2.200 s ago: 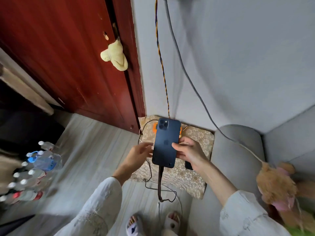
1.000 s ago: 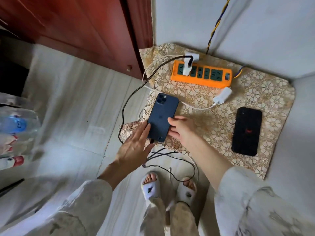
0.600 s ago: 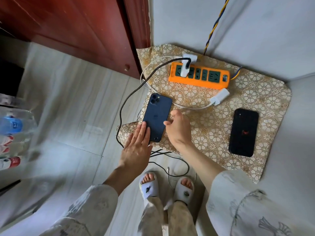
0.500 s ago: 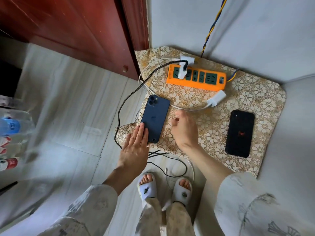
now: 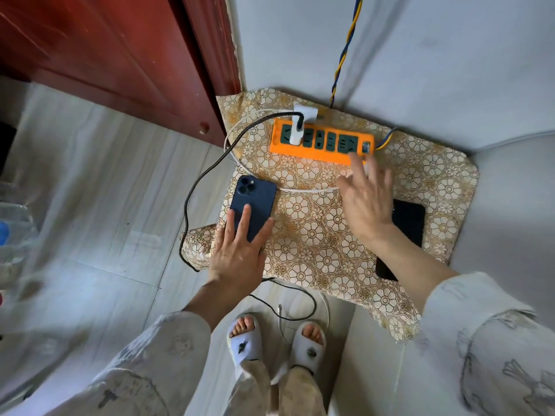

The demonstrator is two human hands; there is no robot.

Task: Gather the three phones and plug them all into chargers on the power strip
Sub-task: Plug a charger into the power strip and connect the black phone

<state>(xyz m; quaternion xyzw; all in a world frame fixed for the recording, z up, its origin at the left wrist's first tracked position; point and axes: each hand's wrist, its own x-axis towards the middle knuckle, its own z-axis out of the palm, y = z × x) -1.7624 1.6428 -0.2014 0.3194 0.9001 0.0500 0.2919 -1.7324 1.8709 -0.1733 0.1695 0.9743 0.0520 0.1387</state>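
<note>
A dark blue phone (image 5: 258, 199) lies face down at the left edge of a small table covered by a floral cloth (image 5: 312, 235). My left hand (image 5: 240, 247) rests flat on its lower half, fingers straight. A black phone (image 5: 408, 223) lies on the right of the cloth, partly hidden by my right forearm. My right hand (image 5: 366, 199) hovers with spread fingers over the spot where a white charger lay, just below the orange power strip (image 5: 321, 144). One white charger (image 5: 295, 132) with a black cable (image 5: 192, 202) sits plugged into the strip's left socket. A white cable (image 5: 300, 190) runs under my right hand.
A red-brown wooden door (image 5: 114, 61) stands to the left and a grey wall behind the table. A grey sofa arm (image 5: 510, 190) borders the table on the right. Loose cables (image 5: 288, 307) lie on the floor by my slippered feet. Blurred plastic bottles (image 5: 12, 229) sit at far left.
The blue phone was lowered onto the cloth. My right hand left it and moved right and up toward the power strip, now covering the loose white charger. My left hand stayed on the phone.
</note>
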